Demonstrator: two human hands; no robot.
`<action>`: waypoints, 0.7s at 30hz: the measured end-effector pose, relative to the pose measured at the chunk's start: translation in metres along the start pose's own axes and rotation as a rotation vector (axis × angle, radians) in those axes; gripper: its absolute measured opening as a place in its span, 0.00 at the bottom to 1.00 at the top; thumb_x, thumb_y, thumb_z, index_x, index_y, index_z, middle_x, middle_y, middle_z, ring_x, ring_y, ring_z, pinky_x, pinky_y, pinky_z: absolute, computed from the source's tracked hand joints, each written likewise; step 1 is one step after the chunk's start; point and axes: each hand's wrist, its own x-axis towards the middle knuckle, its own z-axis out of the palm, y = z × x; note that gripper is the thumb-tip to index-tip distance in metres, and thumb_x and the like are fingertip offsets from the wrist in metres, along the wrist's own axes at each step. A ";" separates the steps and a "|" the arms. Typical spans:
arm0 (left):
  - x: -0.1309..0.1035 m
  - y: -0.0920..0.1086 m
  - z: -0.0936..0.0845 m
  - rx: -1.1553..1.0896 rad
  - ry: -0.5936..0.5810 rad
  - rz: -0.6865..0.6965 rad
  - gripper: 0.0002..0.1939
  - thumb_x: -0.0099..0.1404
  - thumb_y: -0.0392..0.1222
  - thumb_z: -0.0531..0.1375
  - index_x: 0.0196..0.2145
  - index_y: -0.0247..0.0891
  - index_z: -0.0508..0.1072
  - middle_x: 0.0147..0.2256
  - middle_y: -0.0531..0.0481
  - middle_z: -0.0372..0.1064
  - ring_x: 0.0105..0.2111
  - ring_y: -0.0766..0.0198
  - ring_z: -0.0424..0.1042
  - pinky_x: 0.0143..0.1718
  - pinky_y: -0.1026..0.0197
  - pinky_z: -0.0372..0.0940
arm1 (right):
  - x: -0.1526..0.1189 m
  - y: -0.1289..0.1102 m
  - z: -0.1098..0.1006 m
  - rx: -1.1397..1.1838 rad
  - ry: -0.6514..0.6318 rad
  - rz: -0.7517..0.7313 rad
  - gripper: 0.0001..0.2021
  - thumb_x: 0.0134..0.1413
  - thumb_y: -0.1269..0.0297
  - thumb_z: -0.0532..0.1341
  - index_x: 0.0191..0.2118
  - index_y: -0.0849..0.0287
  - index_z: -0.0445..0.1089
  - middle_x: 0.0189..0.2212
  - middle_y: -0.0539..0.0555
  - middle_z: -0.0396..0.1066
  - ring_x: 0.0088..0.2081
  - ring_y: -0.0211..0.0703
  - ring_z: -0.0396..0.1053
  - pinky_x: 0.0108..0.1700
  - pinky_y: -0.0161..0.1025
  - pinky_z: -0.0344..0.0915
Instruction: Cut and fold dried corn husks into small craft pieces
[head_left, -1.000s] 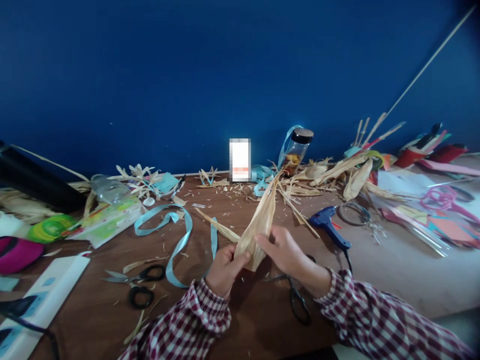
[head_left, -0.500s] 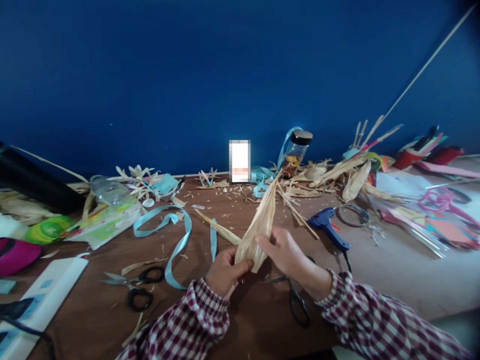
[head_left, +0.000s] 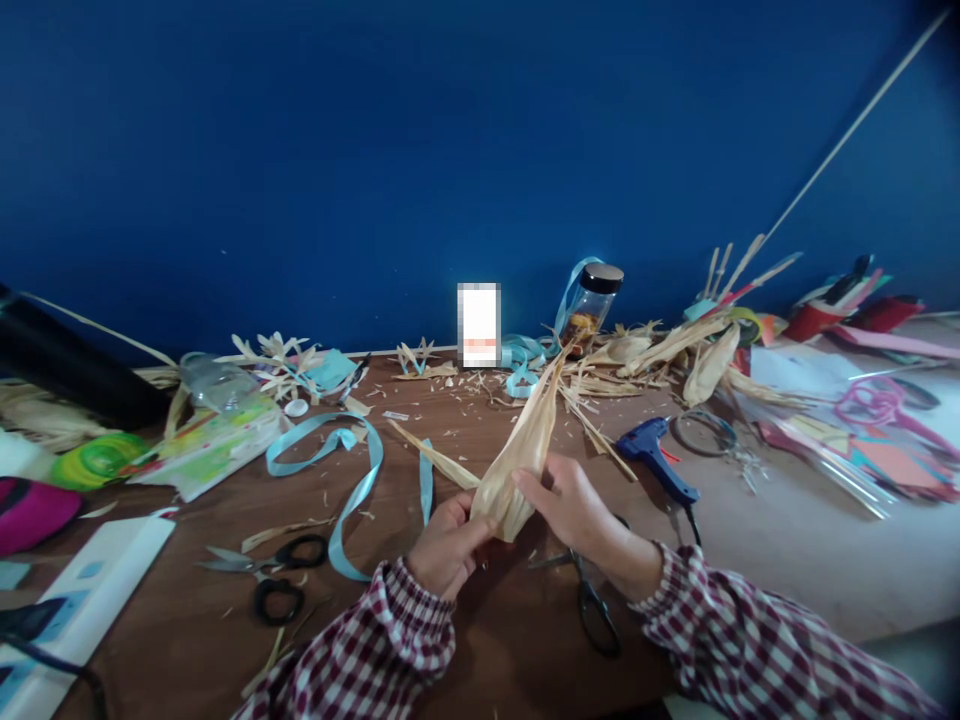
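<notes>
A pale, dry corn husk (head_left: 517, 465) is held up between my two hands, its narrow tip pointing up and away. My left hand (head_left: 448, 545) pinches the lower left edge of the husk, thumb in front. Around its right side closes my right hand (head_left: 574, 505), the thumb lying on the front face and the fingers hidden behind. A thin husk strip (head_left: 435, 455) sticks out to the left behind my left hand. Below my right hand lie black-handled scissors (head_left: 596, 605), partly covered by it.
Another pair of scissors (head_left: 270, 575) and a light blue ribbon (head_left: 360, 490) lie to the left. A blue glue gun (head_left: 660, 455) rests on the right. Along the wall stand a lidded jar (head_left: 592, 305) and piled husks (head_left: 675, 345). A power strip (head_left: 82, 610) is at the lower left.
My left thumb has shifted slightly up along the husk's lower edge. My right hand keeps nearly the same place.
</notes>
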 end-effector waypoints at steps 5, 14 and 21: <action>0.003 -0.005 -0.003 0.097 0.046 0.041 0.22 0.37 0.44 0.72 0.29 0.32 0.71 0.22 0.53 0.72 0.20 0.68 0.68 0.22 0.65 0.65 | -0.001 -0.003 0.003 0.024 -0.013 0.027 0.11 0.51 0.62 0.56 0.24 0.63 0.64 0.18 0.48 0.61 0.21 0.34 0.58 0.21 0.30 0.54; 0.002 -0.006 -0.003 0.101 0.044 0.107 0.15 0.38 0.35 0.67 0.27 0.33 0.71 0.19 0.55 0.70 0.20 0.68 0.66 0.22 0.66 0.61 | -0.002 -0.001 0.006 0.081 -0.022 0.049 0.12 0.52 0.60 0.56 0.27 0.64 0.67 0.19 0.50 0.66 0.21 0.36 0.62 0.21 0.30 0.57; 0.001 0.000 0.003 0.089 0.043 0.113 0.13 0.35 0.29 0.63 0.25 0.34 0.73 0.20 0.54 0.70 0.21 0.67 0.66 0.23 0.66 0.60 | -0.001 0.001 0.007 0.093 0.052 0.047 0.12 0.50 0.59 0.58 0.25 0.64 0.67 0.19 0.49 0.66 0.22 0.36 0.62 0.22 0.30 0.57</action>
